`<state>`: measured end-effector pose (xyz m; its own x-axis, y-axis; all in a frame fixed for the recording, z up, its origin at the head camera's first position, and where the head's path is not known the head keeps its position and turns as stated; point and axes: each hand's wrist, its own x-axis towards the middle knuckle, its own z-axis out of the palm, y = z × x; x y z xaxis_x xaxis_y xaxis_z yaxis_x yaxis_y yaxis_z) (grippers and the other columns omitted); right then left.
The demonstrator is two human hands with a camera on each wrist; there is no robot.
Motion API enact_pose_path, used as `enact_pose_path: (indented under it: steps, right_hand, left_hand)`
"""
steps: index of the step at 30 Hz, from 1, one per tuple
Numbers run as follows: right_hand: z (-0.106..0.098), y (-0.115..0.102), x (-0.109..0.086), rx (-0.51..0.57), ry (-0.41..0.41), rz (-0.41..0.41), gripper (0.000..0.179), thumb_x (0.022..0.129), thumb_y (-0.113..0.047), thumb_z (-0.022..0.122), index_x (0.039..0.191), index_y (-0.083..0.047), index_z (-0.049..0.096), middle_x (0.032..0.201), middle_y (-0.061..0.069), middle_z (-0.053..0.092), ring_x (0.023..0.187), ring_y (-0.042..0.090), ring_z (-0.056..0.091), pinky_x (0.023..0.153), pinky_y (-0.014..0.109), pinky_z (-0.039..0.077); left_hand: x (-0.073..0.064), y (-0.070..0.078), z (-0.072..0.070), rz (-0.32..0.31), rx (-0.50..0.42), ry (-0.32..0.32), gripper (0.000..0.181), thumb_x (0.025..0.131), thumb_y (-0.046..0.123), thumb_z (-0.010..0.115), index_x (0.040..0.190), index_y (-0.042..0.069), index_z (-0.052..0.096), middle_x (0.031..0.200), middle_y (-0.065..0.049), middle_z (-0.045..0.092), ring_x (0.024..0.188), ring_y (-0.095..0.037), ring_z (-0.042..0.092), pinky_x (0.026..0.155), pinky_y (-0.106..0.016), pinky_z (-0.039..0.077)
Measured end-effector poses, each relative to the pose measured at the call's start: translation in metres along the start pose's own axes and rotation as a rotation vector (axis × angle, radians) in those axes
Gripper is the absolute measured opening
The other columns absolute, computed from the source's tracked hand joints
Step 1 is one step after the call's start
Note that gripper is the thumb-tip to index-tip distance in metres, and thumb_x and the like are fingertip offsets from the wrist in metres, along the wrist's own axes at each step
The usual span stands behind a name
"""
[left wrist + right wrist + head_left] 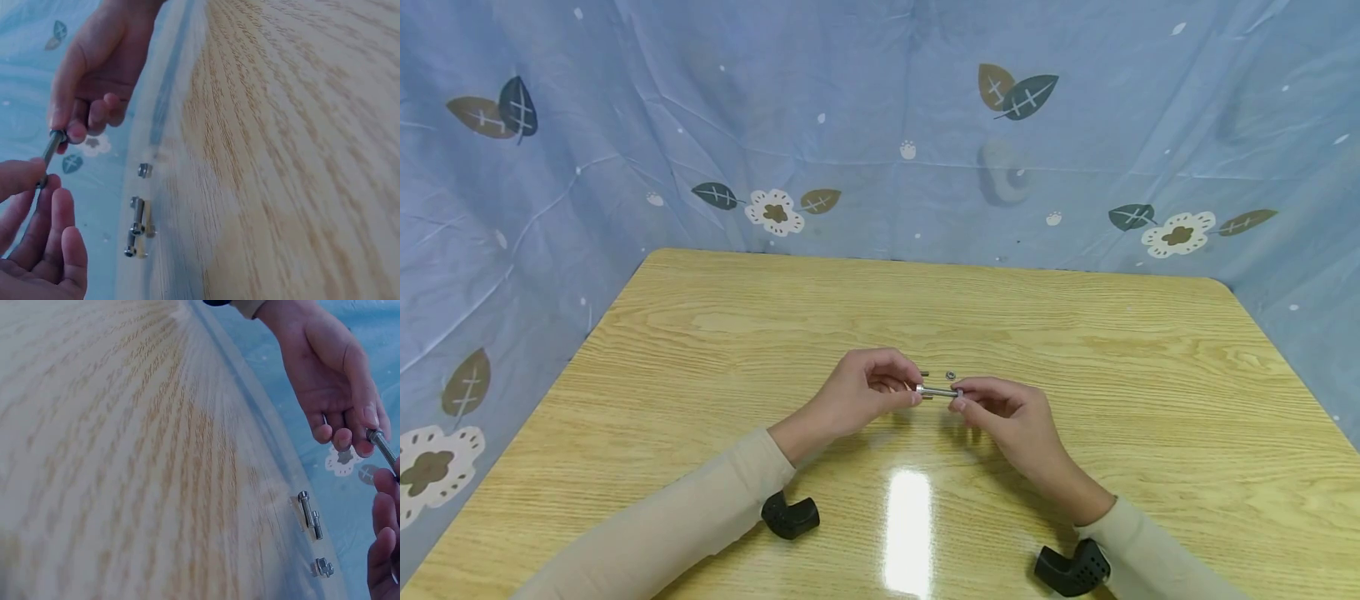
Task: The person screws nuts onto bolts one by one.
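Between both hands, above the table, a silver bolt (938, 391) lies almost level. My left hand (880, 379) pinches its head end between thumb and fingers; the right wrist view shows the round bolt head (375, 435) at those fingertips. At the other end, my right hand (1011, 412) pinches what looks like a nut (959, 393), with thumb and index finger around it. Its fingertips partly cover that end. Under and behind the held bolt, more bolts (305, 507) lie on the table, partly hidden by the left hand in the head view.
A loose nut (951, 375) lies on the wooden table (760, 308) just beyond the hands. Black wrist mounts (790, 517) sit under both sleeves. A blue patterned curtain (865, 108) hangs behind the table's far edge and along its left side.
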<state>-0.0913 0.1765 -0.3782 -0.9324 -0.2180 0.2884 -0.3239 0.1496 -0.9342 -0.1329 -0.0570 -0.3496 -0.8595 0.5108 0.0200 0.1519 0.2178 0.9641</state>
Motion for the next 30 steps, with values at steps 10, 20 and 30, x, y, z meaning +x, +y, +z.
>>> enact_pose_path:
  steps: [10,20,30]
  right_hand:
    - [0.0009,0.0005,-0.0013,-0.056,0.048,-0.026,0.016,0.088,-0.003,0.069,0.103,0.002,0.072,0.084,-0.009,0.074,0.076,0.019,0.071,0.062,0.022,0.054]
    - [0.0005,-0.0042,-0.0020,-0.047,0.051,-0.009,0.017,0.088,-0.004,0.069,0.103,0.000,0.073,0.084,-0.007,0.075,0.078,0.019,0.072,0.063,0.022,0.053]
    - [-0.0025,-0.0055,-0.0012,-0.043,0.035,0.002,0.017,0.088,-0.004,0.069,0.103,0.002,0.072,0.084,-0.007,0.075,0.079,0.017,0.072,0.064,0.022,0.054]
  left_hand:
    - [-0.0016,0.0009,0.0004,-0.090,-0.060,-0.077,0.027,0.096,0.025,0.061,0.116,0.006,0.064,0.098,-0.013,0.072,0.092,-0.033,0.066,0.082,-0.041,0.055]
    - [-0.0018,-0.0001,0.0032,-0.043,-0.074,-0.044,0.018,0.093,0.019,0.065,0.108,0.008,0.067,0.100,-0.013,0.070,0.091,-0.035,0.066,0.081,-0.042,0.056]
    - [-0.0021,0.0004,0.0061,-0.046,-0.063,-0.018,0.028,0.088,0.017,0.072,0.114,0.007,0.065,0.107,-0.005,0.066,0.088,-0.022,0.064,0.077,-0.036,0.053]
